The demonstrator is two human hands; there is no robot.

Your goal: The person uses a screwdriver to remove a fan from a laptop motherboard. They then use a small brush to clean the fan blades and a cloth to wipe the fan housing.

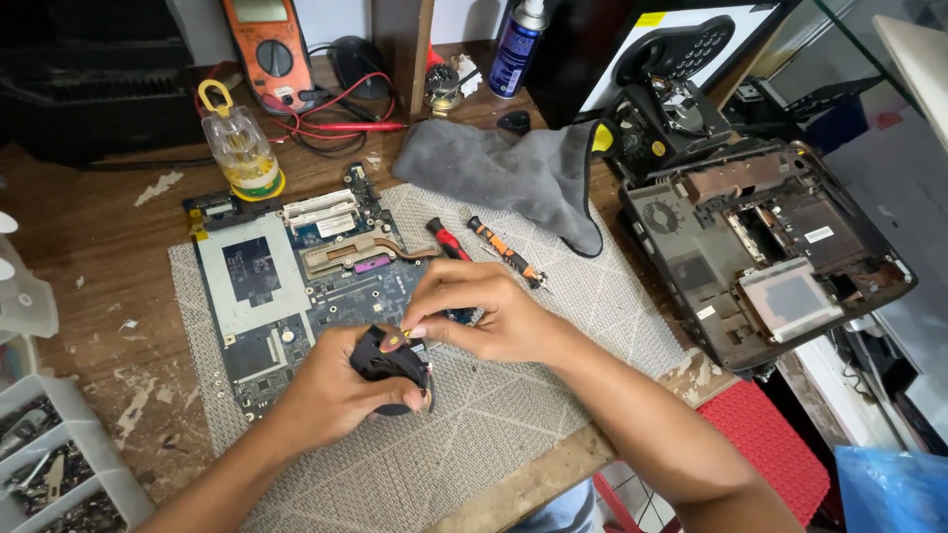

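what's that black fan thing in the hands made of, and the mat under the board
The black fan, gripped by the left hand with the right hand pinching at its edge, looks like moulded plastic: dark, smooth, slightly glossy. The grey mat appears to be woven or textured fabric or rubber, matte with a fine grid pattern.

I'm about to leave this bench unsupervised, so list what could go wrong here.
1. The fan, gripped by the left hand and picked at by the right hand, hangs over the bare motherboard; a slip might strike its components.
2. Two screwdrivers lie loose close to the hands and could be knocked away.
3. The laptop base sits near the bench edge and may get bumped off.
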